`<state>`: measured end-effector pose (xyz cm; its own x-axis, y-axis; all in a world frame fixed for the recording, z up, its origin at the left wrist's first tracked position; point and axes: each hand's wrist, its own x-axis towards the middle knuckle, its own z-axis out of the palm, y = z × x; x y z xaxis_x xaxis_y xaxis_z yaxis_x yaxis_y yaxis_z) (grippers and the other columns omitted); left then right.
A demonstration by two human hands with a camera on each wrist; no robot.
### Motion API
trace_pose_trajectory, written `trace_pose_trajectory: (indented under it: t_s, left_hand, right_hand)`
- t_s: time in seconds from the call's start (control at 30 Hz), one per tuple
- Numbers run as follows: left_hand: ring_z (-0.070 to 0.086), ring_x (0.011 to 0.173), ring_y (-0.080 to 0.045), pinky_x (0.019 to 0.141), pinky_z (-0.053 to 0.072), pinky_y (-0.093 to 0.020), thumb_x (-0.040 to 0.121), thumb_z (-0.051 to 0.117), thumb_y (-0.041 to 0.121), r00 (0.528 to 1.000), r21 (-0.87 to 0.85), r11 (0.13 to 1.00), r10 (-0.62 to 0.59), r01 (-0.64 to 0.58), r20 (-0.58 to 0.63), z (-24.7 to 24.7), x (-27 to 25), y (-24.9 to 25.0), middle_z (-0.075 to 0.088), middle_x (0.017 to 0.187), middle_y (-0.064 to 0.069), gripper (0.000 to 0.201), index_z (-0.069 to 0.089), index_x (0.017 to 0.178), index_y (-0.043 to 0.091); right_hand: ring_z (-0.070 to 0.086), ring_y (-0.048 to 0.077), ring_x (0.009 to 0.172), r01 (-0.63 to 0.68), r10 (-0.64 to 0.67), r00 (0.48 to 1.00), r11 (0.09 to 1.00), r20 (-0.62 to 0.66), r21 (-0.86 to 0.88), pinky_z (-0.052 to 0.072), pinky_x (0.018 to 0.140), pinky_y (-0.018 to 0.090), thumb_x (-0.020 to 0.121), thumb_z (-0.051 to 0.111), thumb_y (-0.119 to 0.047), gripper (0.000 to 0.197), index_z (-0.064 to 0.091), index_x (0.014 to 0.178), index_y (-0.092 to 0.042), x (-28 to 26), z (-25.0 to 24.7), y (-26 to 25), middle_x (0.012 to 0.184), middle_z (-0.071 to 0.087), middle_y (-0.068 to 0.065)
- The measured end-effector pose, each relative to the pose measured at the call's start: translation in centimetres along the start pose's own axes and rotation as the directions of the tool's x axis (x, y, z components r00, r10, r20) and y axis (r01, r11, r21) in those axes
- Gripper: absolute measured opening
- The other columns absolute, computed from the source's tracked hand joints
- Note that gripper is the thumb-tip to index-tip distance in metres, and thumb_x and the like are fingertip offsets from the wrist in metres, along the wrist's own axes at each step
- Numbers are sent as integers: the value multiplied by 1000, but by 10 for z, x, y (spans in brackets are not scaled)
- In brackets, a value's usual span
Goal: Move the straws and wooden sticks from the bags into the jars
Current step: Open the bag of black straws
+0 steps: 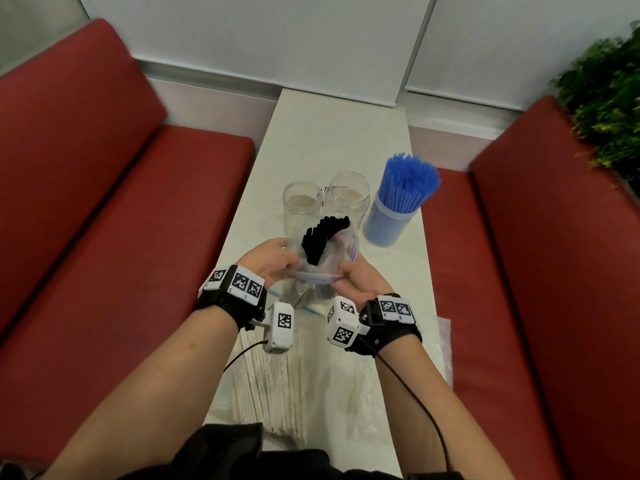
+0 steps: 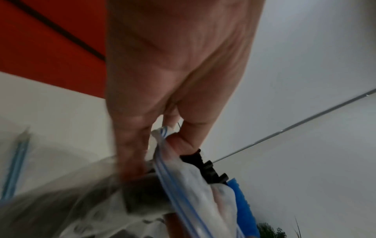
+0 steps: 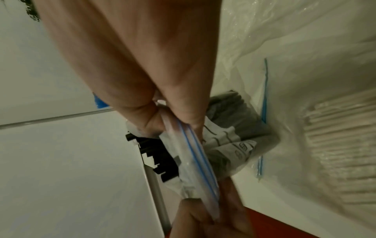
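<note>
A clear zip bag (image 1: 320,268) with a blue seal strip is held up over the table's middle, and black straws (image 1: 323,235) stick out of its open mouth. My left hand (image 1: 273,261) pinches the bag's left rim; my right hand (image 1: 353,277) pinches the right rim. The wrist views show the blue seal strip (image 2: 173,182) (image 3: 195,153) stretched between the thumbs and fingers, with the black straws (image 3: 156,159) beyond it. Two clear jars (image 1: 301,206) (image 1: 349,199) stand just behind the bag, both with nothing in them. A third jar (image 1: 391,220) at the right holds blue straws (image 1: 408,178).
A bag of pale wooden sticks (image 1: 273,386) lies flat on the narrow white table (image 1: 332,140) under my forearms, with a crumpled clear bag (image 1: 440,344) at the near right. Red benches (image 1: 104,188) flank the table. A green plant (image 1: 609,98) stands far right.
</note>
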<state>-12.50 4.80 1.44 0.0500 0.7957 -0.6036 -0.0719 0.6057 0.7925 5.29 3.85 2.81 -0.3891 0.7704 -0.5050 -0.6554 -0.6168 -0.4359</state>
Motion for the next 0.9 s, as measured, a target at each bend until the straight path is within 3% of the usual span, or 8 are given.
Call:
trace_pose_trajectory:
  t_s: [0.2,0.37,0.47,0.53,0.6,0.73,0.83,0.9]
  left_hand:
    - [70,95,-32,60,64,-40,84,33,-28,989,-123,982,-136,143,64,-3,0,-7,65,114,-19,60,60,124,9]
    - [65,97,-35,85,55,-49,88,8,-25,965,-534,804,-242,260,105,-4,3,-34,62,114,-20,70,63,114,10]
    - [50,62,-17,68,56,-35,98,29,-15,952,-649,717,-305,254,36,5,3,-44,47,75,-8,46,65,100,12]
    - [38,54,-17,61,52,-35,93,37,-13,963,-596,773,-269,218,4,10,0,-46,36,61,-5,36,63,95,12]
    - [41,50,-18,59,46,-30,78,37,-9,972,-521,823,-224,224,65,11,-6,-43,41,57,-5,33,59,90,13]
    - [47,42,-13,49,44,-20,106,43,29,985,-388,905,-146,171,93,4,-8,-38,55,70,-2,22,65,109,27]
    - [46,53,-10,54,42,-21,111,37,43,994,-244,965,-83,98,70,5,0,-40,56,74,-2,33,58,132,29]
    - [43,49,-9,52,40,-21,112,34,37,995,-235,967,-98,103,31,4,6,-43,48,62,0,36,63,123,18]
  right_hand:
    - [69,5,97,-138,89,943,981,-322,-133,51,68,21,101,33,7,26,55,113,-2,4,-13,6,92,74,4]
    - [69,40,92,-178,200,915,980,-351,93,58,72,51,102,31,-9,25,55,100,-2,1,-16,17,96,62,25]
    - [64,24,120,-125,177,922,978,-345,167,56,92,39,107,34,-23,44,48,141,1,4,-18,21,130,63,14]
    - [56,0,117,-15,39,895,998,-444,57,49,95,22,107,36,-22,51,31,155,-5,14,-26,25,131,56,-8]
    - [57,15,79,32,-152,835,973,-528,-229,52,72,29,104,42,-15,49,36,152,-10,25,-36,26,95,56,3]
    - [60,30,105,84,-563,744,614,-361,-785,53,97,47,92,50,2,61,46,146,-25,32,-59,9,120,57,11]
    - [63,35,111,93,-623,724,515,-297,-852,54,97,52,97,45,-3,36,68,122,-14,37,-63,1,118,67,12]
    - [64,36,94,24,-520,750,638,-408,-770,60,84,50,98,42,-3,30,70,105,-11,44,-70,-1,102,67,14]
